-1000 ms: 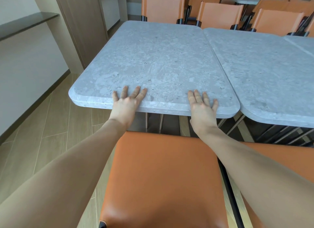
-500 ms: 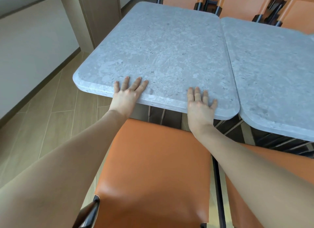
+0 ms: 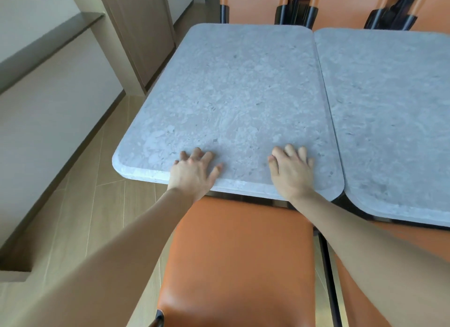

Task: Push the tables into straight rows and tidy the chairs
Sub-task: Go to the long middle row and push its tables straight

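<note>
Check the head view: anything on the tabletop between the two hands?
Nothing: in the head view only bare grey stone tabletop lies between the left hand and the right hand, both resting near its front edge.

Both arms are bare all the way up from the left hand (image 3: 194, 174) and right hand (image 3: 292, 173), wrists and fingers plain too, short unpainted nails.

Pale grey speckled stone-look bench top (image 3: 233, 90), matt and faintly mottled, smooth rounded edge, orange leather-like chair seat (image 3: 241, 258) with soft sheen, black glossy chair frames (image 3: 302, 10), light wood-grain plank floor (image 3: 97, 205), matt brown wood-veneer wall panel (image 3: 143, 27)
</note>
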A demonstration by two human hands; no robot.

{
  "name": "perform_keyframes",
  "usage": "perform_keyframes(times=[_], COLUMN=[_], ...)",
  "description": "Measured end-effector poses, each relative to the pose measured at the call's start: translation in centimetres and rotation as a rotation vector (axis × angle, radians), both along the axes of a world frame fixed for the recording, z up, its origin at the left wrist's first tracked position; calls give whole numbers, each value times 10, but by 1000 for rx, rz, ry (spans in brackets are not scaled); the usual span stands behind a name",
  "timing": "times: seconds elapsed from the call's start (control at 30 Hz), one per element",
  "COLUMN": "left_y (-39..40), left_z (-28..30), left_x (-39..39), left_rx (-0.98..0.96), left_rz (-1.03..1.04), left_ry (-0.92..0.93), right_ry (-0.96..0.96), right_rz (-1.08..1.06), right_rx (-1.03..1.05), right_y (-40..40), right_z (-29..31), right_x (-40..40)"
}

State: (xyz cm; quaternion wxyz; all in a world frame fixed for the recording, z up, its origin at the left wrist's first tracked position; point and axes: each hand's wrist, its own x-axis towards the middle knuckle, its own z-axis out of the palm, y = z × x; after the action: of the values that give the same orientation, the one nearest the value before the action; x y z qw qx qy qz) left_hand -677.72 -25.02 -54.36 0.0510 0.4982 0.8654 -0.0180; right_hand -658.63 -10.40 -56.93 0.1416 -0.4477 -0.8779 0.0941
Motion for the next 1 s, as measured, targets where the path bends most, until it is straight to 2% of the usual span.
perform_keyframes(times=[0.07, 0.13, 0.2, 0.3, 0.37, 0.47, 0.6, 1.0], left_y=[15, 30, 49, 76, 82, 80, 82, 81], left_z=[1, -5, -16, -33, -39, -39, -37, -32], left_x=[0, -6, -9, -10, -13, -15, -12, -8], left_rx=[-62, -23, 67, 114, 143, 168, 106, 111], left_rz=[-33, -166, -353, -532, -542, -505, -473, -469], left_ry=[90, 156, 98, -134, -227, -258, -222, -244], right_ry=[65, 36, 54, 111, 141, 167, 191, 341], right_rz=[-56, -49, -47, -70, -74, -108, -159, -311], right_rx=[35, 84, 76, 76, 62, 53, 80, 64], right_y=[1, 1, 2, 3, 3, 2, -2, -2], right_z=[-9, -12, -11, -13, -14, -12, -14, -17], right_x=[-4, -6, -6, -6, -6, -5, -4, -3])
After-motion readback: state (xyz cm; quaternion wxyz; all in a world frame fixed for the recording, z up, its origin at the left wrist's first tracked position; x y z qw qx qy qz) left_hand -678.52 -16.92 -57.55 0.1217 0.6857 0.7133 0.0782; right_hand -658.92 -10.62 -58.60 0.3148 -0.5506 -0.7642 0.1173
